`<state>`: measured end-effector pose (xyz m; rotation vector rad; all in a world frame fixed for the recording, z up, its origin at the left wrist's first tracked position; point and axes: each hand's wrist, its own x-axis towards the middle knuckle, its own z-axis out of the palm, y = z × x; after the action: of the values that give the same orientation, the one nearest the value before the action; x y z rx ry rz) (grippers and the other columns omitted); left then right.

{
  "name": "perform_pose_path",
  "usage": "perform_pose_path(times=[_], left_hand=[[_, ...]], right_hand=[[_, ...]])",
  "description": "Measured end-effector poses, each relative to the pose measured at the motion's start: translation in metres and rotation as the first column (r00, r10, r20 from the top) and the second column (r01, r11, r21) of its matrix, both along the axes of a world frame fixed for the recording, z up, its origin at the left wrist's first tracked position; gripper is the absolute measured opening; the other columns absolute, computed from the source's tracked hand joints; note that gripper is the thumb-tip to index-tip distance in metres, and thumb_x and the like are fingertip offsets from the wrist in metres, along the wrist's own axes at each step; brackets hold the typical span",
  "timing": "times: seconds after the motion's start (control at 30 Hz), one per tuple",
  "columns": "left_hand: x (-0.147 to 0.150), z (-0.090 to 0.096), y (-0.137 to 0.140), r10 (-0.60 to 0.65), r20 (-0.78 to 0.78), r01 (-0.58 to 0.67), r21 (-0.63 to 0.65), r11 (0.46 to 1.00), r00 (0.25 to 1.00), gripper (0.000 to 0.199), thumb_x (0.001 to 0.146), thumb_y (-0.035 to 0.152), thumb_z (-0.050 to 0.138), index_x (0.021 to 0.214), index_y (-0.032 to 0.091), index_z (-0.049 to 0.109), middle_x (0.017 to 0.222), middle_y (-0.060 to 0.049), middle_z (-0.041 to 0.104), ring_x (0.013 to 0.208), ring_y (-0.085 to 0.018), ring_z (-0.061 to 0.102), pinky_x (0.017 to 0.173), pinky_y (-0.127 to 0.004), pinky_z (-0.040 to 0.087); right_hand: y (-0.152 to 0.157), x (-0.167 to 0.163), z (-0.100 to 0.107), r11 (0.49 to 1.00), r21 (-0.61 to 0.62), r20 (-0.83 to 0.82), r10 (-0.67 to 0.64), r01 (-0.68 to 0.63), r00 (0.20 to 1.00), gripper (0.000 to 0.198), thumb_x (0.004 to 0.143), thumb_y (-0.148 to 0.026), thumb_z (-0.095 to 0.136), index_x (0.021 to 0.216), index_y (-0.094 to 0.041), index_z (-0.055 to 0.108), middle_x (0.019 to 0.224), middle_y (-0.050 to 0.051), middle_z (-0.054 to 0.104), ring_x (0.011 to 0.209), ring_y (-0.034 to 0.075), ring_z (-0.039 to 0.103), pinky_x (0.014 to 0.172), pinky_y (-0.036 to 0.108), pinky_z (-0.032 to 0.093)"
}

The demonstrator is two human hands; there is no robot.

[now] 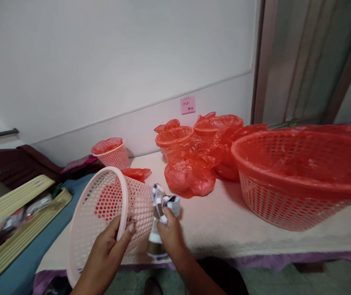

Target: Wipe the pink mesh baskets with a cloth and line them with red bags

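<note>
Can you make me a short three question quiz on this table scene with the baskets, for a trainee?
1. True or false: the left hand grips the rim of the pale pink basket, which is tipped on its side.
2. What does the right hand hold? A) a red bag B) a cloth C) a pink note
3. What lines the large red basket at the right?

Key
1. True; the thumb is inside the rim and the opening faces the camera.
2. B, a checked cloth pressed at the basket's base.
3. A red plastic bag, like the smaller lined baskets by the wall.
</note>
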<state>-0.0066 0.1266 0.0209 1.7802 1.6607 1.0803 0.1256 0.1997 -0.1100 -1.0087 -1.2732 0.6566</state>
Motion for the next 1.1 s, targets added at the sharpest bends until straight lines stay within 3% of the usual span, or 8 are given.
perform_pose_path(times=[0.17,0.3,0.53,0.63,0.73,0.93,1.0,1.1], left_hand=[[0.013,0.006,0.012,0.028,0.08,-0.028,-0.002,1.0,0.996,0.049,0.084,0.05,0.058,0.121,0.018,0.059,0.116,-0.006,0.068,0.106,-0.024,0.062,0.09,-0.03,0.047],[0.02,0.008,0.019,0.095,0.183,-0.074,-0.118,0.99,0.979,0.056,0.084,0.056,0.054,0.125,0.018,0.055,0.109,-0.007,0.071,0.095,-0.024,0.065,0.08,-0.031,0.049],[0.037,0.004,0.029,0.194,0.237,-0.162,-0.148,0.976,0.952,0.051,0.085,0.059,0.05,0.117,0.02,0.058,0.107,-0.006,0.07,0.096,-0.023,0.065,0.085,-0.034,0.049],[0.044,0.003,0.03,0.131,0.315,-0.081,-0.166,0.983,0.94,0.052,0.086,0.058,0.048,0.118,0.019,0.059,0.111,-0.007,0.069,0.1,-0.023,0.064,0.089,-0.034,0.048],[0.05,0.001,0.027,0.043,0.353,0.022,-0.178,0.984,0.935,0.052,0.089,0.056,0.045,0.124,0.019,0.055,0.123,-0.007,0.065,0.111,-0.024,0.061,0.094,-0.033,0.047],[0.034,-0.019,0.01,-0.283,0.038,0.286,-0.177,0.942,0.958,0.061,0.091,0.044,0.047,0.145,0.02,0.032,0.148,-0.009,0.044,0.134,-0.023,0.043,0.111,-0.035,0.035],[0.014,-0.036,0.003,-0.375,-0.158,0.342,-0.204,0.917,0.913,0.065,0.087,0.039,0.055,0.146,0.023,0.032,0.148,-0.01,0.044,0.134,-0.025,0.044,0.108,-0.038,0.039],[-0.018,-0.06,-0.003,-0.376,-0.553,0.328,-0.188,0.926,0.744,0.059,0.079,0.023,0.061,0.136,0.026,0.049,0.135,-0.011,0.059,0.122,-0.028,0.057,0.101,-0.039,0.047]], right_hand=[[-0.05,-0.023,0.021,0.964,0.14,0.053,0.22,-0.225,0.974,0.03,0.059,-0.007,0.049,0.085,-0.022,0.052,0.083,0.001,0.056,0.078,0.017,0.054,0.068,0.026,0.039],[-0.068,-0.033,0.026,0.938,0.221,-0.018,0.277,-0.267,0.961,0.028,0.057,-0.01,0.047,0.082,-0.023,0.048,0.077,0.0,0.051,0.072,0.016,0.05,0.065,0.026,0.038],[-0.065,-0.028,0.032,0.957,0.086,-0.07,0.283,-0.277,0.956,0.037,0.058,-0.013,0.053,0.094,-0.02,0.052,0.084,0.001,0.057,0.078,0.018,0.055,0.072,0.029,0.045],[-0.065,-0.025,0.037,0.963,0.043,-0.138,0.269,-0.266,0.953,0.038,0.059,-0.012,0.056,0.095,-0.021,0.052,0.083,0.0,0.058,0.075,0.016,0.056,0.07,0.028,0.046],[-0.065,-0.024,0.041,0.971,0.02,-0.23,0.236,-0.237,0.944,0.027,0.063,-0.014,0.056,0.089,-0.021,0.053,0.077,-0.002,0.058,0.069,0.014,0.055,0.065,0.025,0.046],[-0.039,-0.007,0.034,0.954,-0.123,-0.417,0.199,-0.272,0.887,0.017,0.066,-0.023,0.058,0.082,-0.019,0.055,0.068,-0.004,0.053,0.061,0.013,0.05,0.056,0.023,0.045],[-0.025,0.006,0.03,0.956,-0.161,-0.46,0.145,-0.243,0.876,0.019,0.065,-0.025,0.059,0.083,-0.018,0.057,0.066,-0.005,0.05,0.059,0.012,0.047,0.055,0.022,0.043],[-0.01,0.022,0.026,0.961,-0.144,-0.472,0.142,-0.236,0.87,0.029,0.067,-0.027,0.064,0.093,-0.016,0.062,0.07,-0.003,0.056,0.061,0.012,0.05,0.056,0.022,0.044]])
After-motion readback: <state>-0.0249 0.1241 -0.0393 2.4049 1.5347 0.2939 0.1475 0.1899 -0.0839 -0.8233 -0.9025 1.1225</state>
